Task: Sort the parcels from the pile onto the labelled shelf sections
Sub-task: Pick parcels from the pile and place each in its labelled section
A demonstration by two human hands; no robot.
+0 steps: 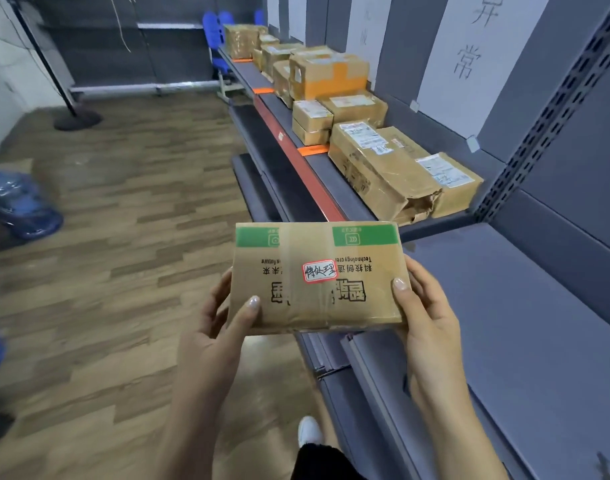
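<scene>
I hold a brown cardboard parcel (317, 277) with green patches and a red-edged handwritten sticker in front of me, over the shelf's front edge. My left hand (220, 317) grips its left end, thumb on top. My right hand (425, 306) grips its right end the same way. The grey shelf (525, 323) runs along the right, with several parcels (393, 168) lined up farther along it. White paper labels (466, 60) with handwritten characters hang on the back panel.
Orange tape strips (312, 150) mark off sections on the shelf board. A lower shelf tier (262, 147) juts out on the left of it. On the wooden floor stand a blue water bottle (19, 206), a pole stand (76, 117) and blue chairs (215, 26).
</scene>
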